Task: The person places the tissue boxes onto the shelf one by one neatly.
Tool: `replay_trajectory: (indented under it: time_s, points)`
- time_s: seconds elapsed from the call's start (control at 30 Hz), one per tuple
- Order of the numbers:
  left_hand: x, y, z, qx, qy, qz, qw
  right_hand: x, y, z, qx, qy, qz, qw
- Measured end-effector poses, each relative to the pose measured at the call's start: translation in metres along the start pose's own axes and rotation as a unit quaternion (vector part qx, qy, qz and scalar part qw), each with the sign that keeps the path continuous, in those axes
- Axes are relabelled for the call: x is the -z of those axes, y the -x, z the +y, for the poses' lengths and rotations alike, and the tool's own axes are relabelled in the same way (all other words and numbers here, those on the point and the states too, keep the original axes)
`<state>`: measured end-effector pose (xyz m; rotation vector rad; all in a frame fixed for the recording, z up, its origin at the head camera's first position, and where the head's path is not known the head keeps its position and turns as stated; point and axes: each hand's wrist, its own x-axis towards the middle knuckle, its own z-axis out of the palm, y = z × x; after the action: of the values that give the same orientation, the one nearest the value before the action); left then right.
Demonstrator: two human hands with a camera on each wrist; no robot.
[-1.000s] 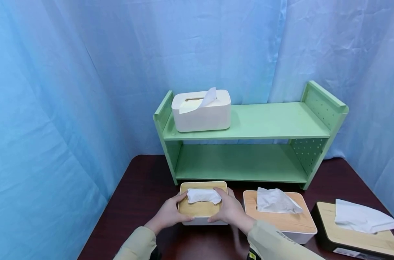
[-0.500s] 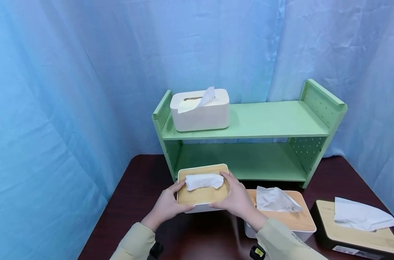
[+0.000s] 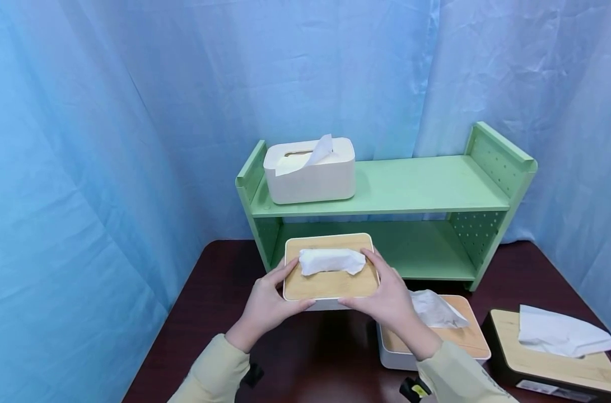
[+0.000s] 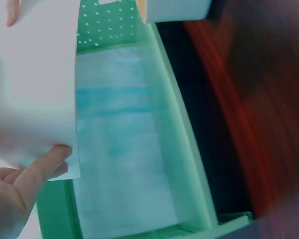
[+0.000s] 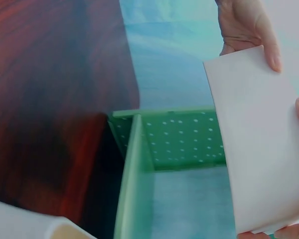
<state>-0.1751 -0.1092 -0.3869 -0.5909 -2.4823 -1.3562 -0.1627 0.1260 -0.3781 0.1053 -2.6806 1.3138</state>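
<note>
Between both hands, a white tissue box (image 3: 330, 288) with a pale wooden lid is held up in the air before the lower shelf. A folded white tissue (image 3: 331, 261) pokes from its slot. My left hand (image 3: 270, 299) grips the box's left end, thumb on the near side. The right hand (image 3: 390, 291) grips the opposite end in the same way. In the left wrist view the white underside of the tissue box (image 4: 35, 89) shows, fingers against it. The right wrist view also shows this underside (image 5: 259, 139), with fingertips at its edges.
A two-tier green shelf (image 3: 416, 182) stands at the back of the dark table (image 3: 184, 336). An all-white tissue box (image 3: 312, 179) sits on its upper left. To the right are a white wooden-lidded tissue box (image 3: 461, 336) and a black one with a wooden lid (image 3: 562, 364).
Both hands have lifted the wooden-lidded tissue box off the table, raising it toward the shelf and slightly to the right. The other boxes have stayed put.
</note>
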Motion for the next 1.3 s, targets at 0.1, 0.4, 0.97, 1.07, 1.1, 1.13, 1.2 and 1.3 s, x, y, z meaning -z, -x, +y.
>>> replay_trajectory:
  time_s: [0.1,0.4,0.97,1.07,1.1,1.13,1.2,1.3]
  points:
    - [-0.002,-0.004,0.009,-0.005,0.001,-0.001,1.0,0.011,0.001,-0.003,0.001,0.011,0.006,0.9999]
    - [-0.011,-0.022,0.038,-0.032,-0.007,-0.009,0.9994,0.049,0.004,-0.006,0.02,0.036,0.022,0.9989]
    - [-0.018,-0.068,0.1,-0.086,-0.049,-0.039,0.9943,0.125,-0.01,-0.021,0.006,0.08,0.017,0.9966]
    - [-0.017,-0.08,0.11,-0.089,-0.057,-0.047,0.9932,0.138,-0.018,-0.025,-0.001,0.088,0.01,0.9961]
    - [-0.017,-0.085,0.113,-0.088,-0.059,-0.05,0.9931,0.142,-0.02,-0.026,-0.002,0.088,0.008,0.9961]
    - [-0.017,-0.089,0.116,-0.087,-0.059,-0.052,0.9931,0.146,-0.023,-0.027,-0.003,0.085,0.006,0.9963]
    - [-0.018,-0.098,0.121,-0.08,-0.055,-0.059,0.9935,0.153,-0.029,-0.028,-0.002,0.075,0.002,0.9972]
    - [-0.021,-0.111,0.126,-0.064,-0.05,-0.067,0.9944,0.16,-0.037,-0.026,-0.001,0.056,-0.004,0.9984]
